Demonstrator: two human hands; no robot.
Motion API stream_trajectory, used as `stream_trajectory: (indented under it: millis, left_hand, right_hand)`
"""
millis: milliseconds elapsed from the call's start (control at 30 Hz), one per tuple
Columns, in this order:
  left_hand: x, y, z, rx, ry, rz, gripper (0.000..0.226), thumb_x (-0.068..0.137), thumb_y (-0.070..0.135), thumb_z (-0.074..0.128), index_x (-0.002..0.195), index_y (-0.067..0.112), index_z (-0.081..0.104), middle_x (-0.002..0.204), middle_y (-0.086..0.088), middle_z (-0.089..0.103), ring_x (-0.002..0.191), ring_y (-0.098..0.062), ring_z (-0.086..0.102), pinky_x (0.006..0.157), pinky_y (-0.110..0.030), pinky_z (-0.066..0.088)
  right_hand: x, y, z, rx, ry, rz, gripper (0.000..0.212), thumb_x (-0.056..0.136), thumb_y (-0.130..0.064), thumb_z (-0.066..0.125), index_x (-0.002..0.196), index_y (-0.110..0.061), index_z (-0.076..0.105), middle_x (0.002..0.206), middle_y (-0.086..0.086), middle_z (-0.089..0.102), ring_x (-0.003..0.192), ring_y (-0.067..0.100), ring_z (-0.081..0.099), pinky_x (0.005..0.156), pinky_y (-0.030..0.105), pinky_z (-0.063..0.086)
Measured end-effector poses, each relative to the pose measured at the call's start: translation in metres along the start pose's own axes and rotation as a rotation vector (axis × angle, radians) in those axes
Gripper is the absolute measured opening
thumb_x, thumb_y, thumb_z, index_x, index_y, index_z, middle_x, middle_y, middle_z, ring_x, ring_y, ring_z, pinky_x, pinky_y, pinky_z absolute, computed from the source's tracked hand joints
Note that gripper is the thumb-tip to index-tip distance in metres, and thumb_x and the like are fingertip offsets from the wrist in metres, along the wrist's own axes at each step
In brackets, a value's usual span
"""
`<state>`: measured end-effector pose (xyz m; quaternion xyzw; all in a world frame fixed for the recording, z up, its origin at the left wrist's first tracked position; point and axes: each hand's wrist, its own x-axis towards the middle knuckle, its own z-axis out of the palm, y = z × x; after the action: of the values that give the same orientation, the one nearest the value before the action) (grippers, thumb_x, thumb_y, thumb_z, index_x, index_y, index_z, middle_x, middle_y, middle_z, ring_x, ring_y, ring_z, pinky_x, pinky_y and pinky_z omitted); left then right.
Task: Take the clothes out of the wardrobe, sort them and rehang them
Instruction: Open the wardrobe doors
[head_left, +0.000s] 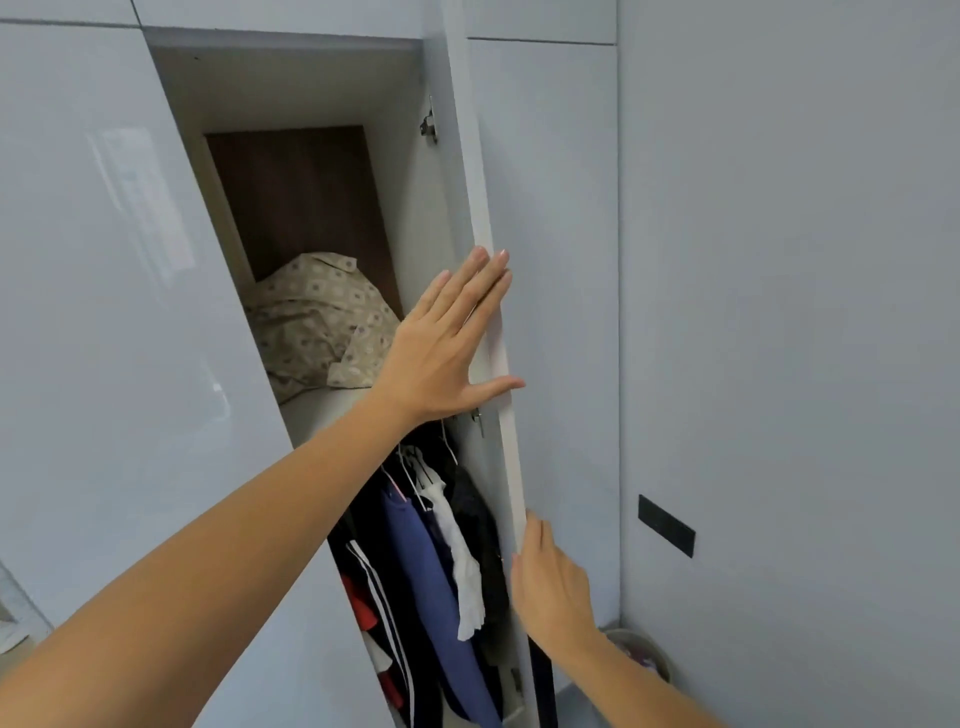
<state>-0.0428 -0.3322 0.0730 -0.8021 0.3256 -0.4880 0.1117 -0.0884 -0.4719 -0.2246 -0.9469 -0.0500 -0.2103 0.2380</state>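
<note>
Free gap beside open door (470, 218)

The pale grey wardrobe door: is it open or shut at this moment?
Open. The pale grey wardrobe door stands swung out, its white edge towards the camera, and the dark hanging clothes inside show. Both flat hands, left hand and right hand, touch its edge.

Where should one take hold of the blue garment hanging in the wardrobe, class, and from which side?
Best at its hanger's neck, reaching in from the open front above the blue garment. It hangs packed between dark clothes, so the cloth offers little purchase, and the door stands along the right.
</note>
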Motion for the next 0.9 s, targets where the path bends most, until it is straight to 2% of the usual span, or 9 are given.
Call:
stream_trajectory:
  millis: [100, 200, 267, 367, 533, 633, 733, 800, 900]
  left_hand:
    - [0.026, 0.021, 0.011, -0.009, -0.011, 0.042, 0.109, 0.093, 0.081, 0.05, 0.166, 0.006, 0.019, 0.175, -0.009, 0.012, 0.163, -0.028, 0.006, 0.129, -0.051, 0.019]
    - [0.051, 0.039, 0.027, -0.002, -0.034, 0.064, 0.113, 0.09, 0.083, 0.051, 0.167, 0.008, 0.016, 0.176, -0.006, 0.008, 0.163, -0.026, 0.002, 0.129, -0.051, 0.018]
    - [0.065, 0.05, 0.037, 0.004, -0.046, 0.067, 0.117, 0.087, 0.083, 0.055, 0.167, 0.009, 0.015, 0.176, -0.005, 0.007, 0.163, -0.025, 0.001, 0.128, -0.052, 0.019]
    - [0.079, 0.059, 0.048, 0.017, -0.058, 0.064, 0.119, 0.085, 0.083, 0.058, 0.167, 0.009, 0.015, 0.176, -0.004, 0.006, 0.163, -0.024, 0.0, 0.129, -0.052, 0.019]
    - [0.075, 0.057, 0.049, 0.013, -0.077, 0.071, 0.117, 0.087, 0.085, 0.053, 0.167, 0.009, 0.015, 0.176, -0.005, 0.006, 0.163, -0.025, -0.001, 0.129, -0.052, 0.017]
    - [0.073, 0.056, 0.042, 0.031, -0.105, 0.061, 0.116, 0.088, 0.085, 0.049, 0.167, 0.01, 0.013, 0.176, -0.005, 0.005, 0.163, -0.026, -0.001, 0.129, -0.051, 0.017]
    - [0.066, 0.058, 0.039, 0.014, -0.11, 0.076, 0.108, 0.093, 0.081, 0.048, 0.167, 0.01, 0.015, 0.176, -0.007, 0.007, 0.163, -0.026, 0.001, 0.129, -0.05, 0.017]
    - [0.051, 0.054, 0.037, -0.023, -0.104, 0.072, 0.1, 0.098, 0.075, 0.047, 0.167, 0.011, 0.015, 0.176, -0.006, 0.008, 0.163, -0.026, 0.002, 0.13, -0.049, 0.018]
    - [0.017, 0.039, 0.035, -0.062, -0.106, 0.017, 0.088, 0.103, 0.064, 0.049, 0.167, 0.011, 0.019, 0.175, -0.007, 0.013, 0.163, -0.026, 0.008, 0.13, -0.047, 0.019]
  right_hand:
    - [0.007, 0.035, -0.012, -0.015, 0.01, 0.024, 0.032, 0.102, -0.026, 0.061, 0.128, -0.016, 0.047, 0.093, -0.006, 0.058, 0.064, 0.011, 0.057, 0.05, 0.027, 0.037]
    - [0.019, 0.066, -0.025, -0.026, -0.032, 0.06, 0.017, 0.11, -0.029, 0.041, 0.123, -0.019, 0.039, 0.095, -0.007, 0.051, 0.071, 0.012, 0.053, 0.058, 0.03, 0.041]
    - [0.026, 0.082, -0.034, -0.015, -0.042, 0.086, 0.012, 0.112, -0.028, 0.038, 0.12, -0.02, 0.037, 0.095, -0.007, 0.049, 0.069, 0.011, 0.048, 0.057, 0.029, 0.04]
    - [0.034, 0.097, -0.041, -0.003, -0.058, 0.103, 0.015, 0.111, -0.027, 0.04, 0.121, -0.016, 0.043, 0.093, -0.006, 0.048, 0.061, 0.007, 0.039, 0.048, 0.024, 0.027]
    - [0.032, 0.098, -0.039, 0.034, -0.065, 0.065, 0.015, 0.111, -0.027, 0.04, 0.119, -0.015, 0.045, 0.091, -0.006, 0.047, 0.059, 0.007, 0.038, 0.049, 0.025, 0.028]
    - [0.028, 0.093, -0.038, 0.063, -0.047, 0.079, 0.012, 0.11, -0.025, 0.045, 0.119, -0.018, 0.043, 0.096, -0.005, 0.051, 0.07, 0.012, 0.05, 0.056, 0.029, 0.041]
    - [0.017, 0.081, -0.045, 0.048, 0.09, 0.119, 0.032, 0.1, -0.025, 0.061, 0.129, -0.018, 0.048, 0.112, -0.001, 0.054, 0.094, 0.017, 0.055, 0.072, 0.032, 0.052]
    - [0.006, 0.071, -0.051, 0.039, 0.203, 0.075, 0.044, 0.093, -0.025, 0.068, 0.133, -0.015, 0.052, 0.115, 0.0, 0.053, 0.101, 0.021, 0.054, 0.078, 0.037, 0.053]
    - [-0.004, 0.051, -0.053, 0.105, 0.214, -0.051, 0.044, 0.093, -0.026, 0.065, 0.135, -0.018, 0.052, 0.119, -0.002, 0.052, 0.106, 0.02, 0.052, 0.084, 0.037, 0.052]
